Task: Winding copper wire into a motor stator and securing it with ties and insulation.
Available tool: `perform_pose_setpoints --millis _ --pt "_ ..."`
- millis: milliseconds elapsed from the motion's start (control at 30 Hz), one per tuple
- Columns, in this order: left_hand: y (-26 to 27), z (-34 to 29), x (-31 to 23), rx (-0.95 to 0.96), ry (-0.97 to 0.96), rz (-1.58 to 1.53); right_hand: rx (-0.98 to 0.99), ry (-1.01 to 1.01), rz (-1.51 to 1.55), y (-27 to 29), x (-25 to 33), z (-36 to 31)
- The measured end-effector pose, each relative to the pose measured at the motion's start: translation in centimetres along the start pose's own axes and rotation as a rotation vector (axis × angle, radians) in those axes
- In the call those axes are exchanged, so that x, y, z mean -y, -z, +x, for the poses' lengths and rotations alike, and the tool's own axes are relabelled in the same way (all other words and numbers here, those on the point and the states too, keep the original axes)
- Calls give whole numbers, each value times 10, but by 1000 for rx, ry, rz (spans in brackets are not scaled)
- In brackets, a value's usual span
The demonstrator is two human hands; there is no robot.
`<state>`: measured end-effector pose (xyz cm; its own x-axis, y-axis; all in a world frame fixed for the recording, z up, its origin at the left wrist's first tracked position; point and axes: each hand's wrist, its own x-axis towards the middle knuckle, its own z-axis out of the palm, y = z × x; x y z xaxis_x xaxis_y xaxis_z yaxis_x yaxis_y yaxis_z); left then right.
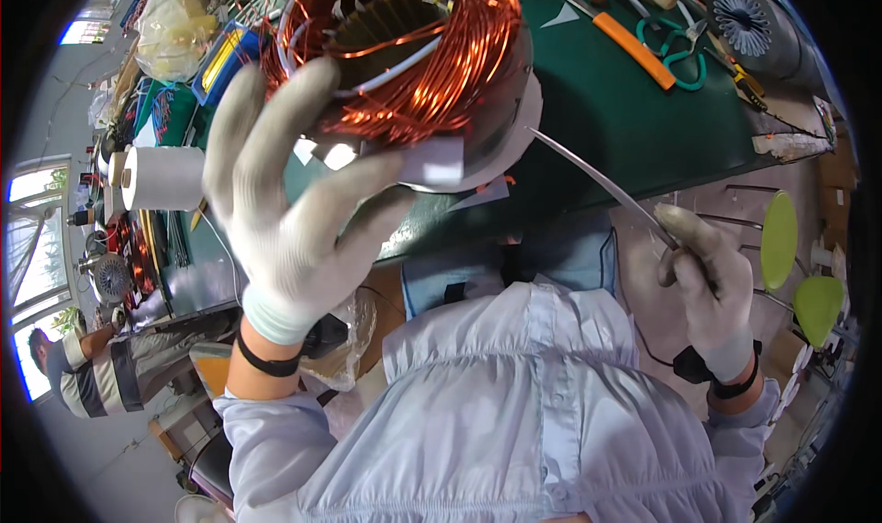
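Observation:
A motor stator with loose copper wire coils (459, 73) stands on a green-topped workbench (634, 119). White tubing lies among the coils. My left hand (294, 174), in a whitish glove, is held up at the stator's near left side with its fingers spread. Whether its fingertips touch the wires I cannot tell. Right of the stator, my gloved right hand (707, 275) pinches the lower end of a thin, curved, pointed strip (597, 176). Its tip is near the stator's outer edge. A pale sheet piece (434, 162) sits below the coils.
Scissors with green handles (684, 55), an orange-handled tool (634, 50) and a grey cylinder (763, 27) lie at the far right. A white spool (165, 179) is on the left. Green stools (779, 238) are beyond the bench; a person (101, 367) is at far left.

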<state>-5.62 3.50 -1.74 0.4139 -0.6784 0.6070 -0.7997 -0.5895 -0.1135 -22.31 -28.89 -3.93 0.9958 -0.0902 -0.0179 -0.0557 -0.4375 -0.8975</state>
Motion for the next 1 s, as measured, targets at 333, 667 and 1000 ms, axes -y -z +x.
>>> perform_pose_setpoints --millis 333,667,1000 --pt "-16 11 -7 -69 12 -158 108 200 -248 20 19 28" --pt "-46 26 -24 -249 -49 -24 99 113 -572 26 82 47" --pt "-85 34 -38 -510 37 0 184 -224 -313 26 63 66"
